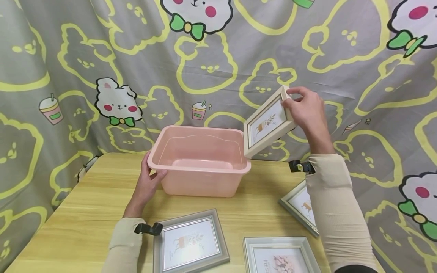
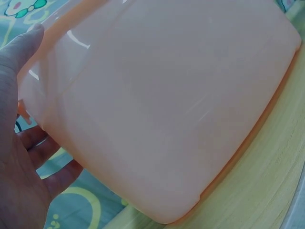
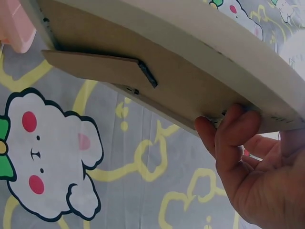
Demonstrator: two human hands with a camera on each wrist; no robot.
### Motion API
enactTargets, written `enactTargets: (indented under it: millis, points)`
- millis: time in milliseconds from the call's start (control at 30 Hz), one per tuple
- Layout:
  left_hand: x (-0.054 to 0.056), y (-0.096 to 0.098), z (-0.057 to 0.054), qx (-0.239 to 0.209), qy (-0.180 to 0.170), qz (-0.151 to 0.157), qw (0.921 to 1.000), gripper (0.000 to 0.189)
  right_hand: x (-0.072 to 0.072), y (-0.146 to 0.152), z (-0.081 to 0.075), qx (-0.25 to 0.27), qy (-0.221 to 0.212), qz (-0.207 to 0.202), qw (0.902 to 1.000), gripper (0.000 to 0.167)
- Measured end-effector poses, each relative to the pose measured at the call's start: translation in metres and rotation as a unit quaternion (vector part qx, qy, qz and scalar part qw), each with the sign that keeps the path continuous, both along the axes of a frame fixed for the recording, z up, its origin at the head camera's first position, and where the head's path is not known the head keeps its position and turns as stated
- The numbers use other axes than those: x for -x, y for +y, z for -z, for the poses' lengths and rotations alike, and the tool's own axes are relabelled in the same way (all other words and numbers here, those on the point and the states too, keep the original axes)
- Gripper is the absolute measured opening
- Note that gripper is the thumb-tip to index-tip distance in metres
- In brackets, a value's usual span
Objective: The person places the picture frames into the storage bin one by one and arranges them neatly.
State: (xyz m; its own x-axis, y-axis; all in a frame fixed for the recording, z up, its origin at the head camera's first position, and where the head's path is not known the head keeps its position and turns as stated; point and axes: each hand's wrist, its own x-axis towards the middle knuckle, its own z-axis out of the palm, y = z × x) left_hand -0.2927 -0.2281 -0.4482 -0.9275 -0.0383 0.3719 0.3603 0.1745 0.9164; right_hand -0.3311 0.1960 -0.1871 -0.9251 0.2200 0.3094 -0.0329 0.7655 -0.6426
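A pink plastic bin [image 1: 198, 182] stands on the wooden table, with nothing showing inside it. My left hand [image 1: 146, 187] grips its left end, thumb over the rim and fingers along the outer side, as the left wrist view also shows. In my right hand [image 1: 305, 110] is a cream picture frame [image 1: 266, 123], held tilted by its upper right corner. Its lower corner overlaps the bin's right rim in the head view. From the right wrist view, the frame's brown back [image 3: 176, 76] shows, with a stand flap [image 3: 95, 67] swung out and my fingertips against the backing.
Nearest me on the table [image 1: 85, 204] lie a silvery picture frame [image 1: 191, 242] and a pale one [image 1: 280, 242]. Another frame [image 1: 300, 204] lies at the right, partly behind my right sleeve. A patterned grey curtain [image 1: 211, 79] hangs behind the table.
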Motion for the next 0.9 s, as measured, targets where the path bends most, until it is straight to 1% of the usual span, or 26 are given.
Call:
enactTargets:
  millis: [100,233,400,567,800,900]
  points:
    - [-0.001,0.0,-0.001,-0.001,-0.001,-0.001,1.0,0.084,0.001,-0.003,0.002,0.006,-0.001,-0.001,1.0,0.046]
    - [-0.001,0.0,0.0,-0.002,0.0,-0.001,1.0,0.084,0.005,-0.007,0.009,0.012,-0.002,-0.01,0.9999,0.045]
    - [0.0,0.0,0.001,-0.002,0.001,0.001,1.0,0.084,0.01,-0.011,0.02,0.002,-0.002,-0.02,0.9998,0.045]
    - [0.0,0.0,0.0,0.002,0.001,0.003,1.0,0.084,0.013,-0.013,0.027,-0.005,-0.005,-0.019,0.9998,0.045]
    - [0.0,0.001,-0.001,-0.005,0.002,0.003,1.0,0.084,0.014,-0.017,0.033,0.005,-0.006,-0.029,0.9995,0.043]
    - [0.0,0.0,0.0,-0.003,0.0,0.003,1.0,0.084,0.015,-0.019,0.036,-0.001,-0.009,-0.034,0.9994,0.042]
